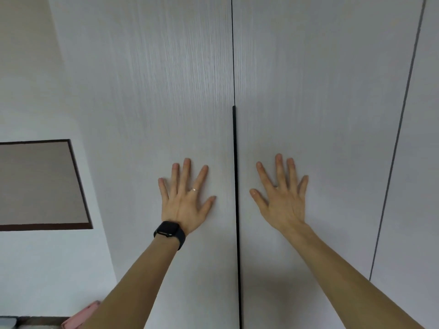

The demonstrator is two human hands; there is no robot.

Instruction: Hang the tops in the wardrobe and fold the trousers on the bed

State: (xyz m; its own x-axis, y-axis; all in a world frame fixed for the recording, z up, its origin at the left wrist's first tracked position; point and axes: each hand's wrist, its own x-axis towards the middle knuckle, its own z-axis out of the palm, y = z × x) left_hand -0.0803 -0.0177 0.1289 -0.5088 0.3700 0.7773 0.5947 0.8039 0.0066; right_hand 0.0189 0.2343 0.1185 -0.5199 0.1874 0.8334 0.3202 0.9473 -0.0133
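Head camera, tell me: where is the wardrobe (308, 67)?

— I have it right in front, filling most of the frame. Its two pale wood-grain doors are closed, so the inside is hidden from me. Top and bottom are both cut off by the frame.

— And the hands?

— My left hand (184, 200) lies flat on the left door (154, 91) and my right hand (281, 200) flat on the right door (320, 103). On each, the fingers are straight and spread, released, grasping nothing. Between them runs the black handle strip (235, 162) along the door seam; neither hand touches it.

— Anything on the wrists?

— A dark watch (169, 231) on the left wrist, its face turned too far for me to read, and a thin ring (194, 189) on a left finger.

— Further out?

— A third panel (422, 162) at the right edge, mostly cropped. On the wall (35, 257) to the left is a brown panel with a dark frame (40, 184), cut off by the edge. At the bottom left, a pink thing (88, 312) pokes out from behind my left forearm; I cannot tell what it is. The corner beside it is dark and too small to make out.
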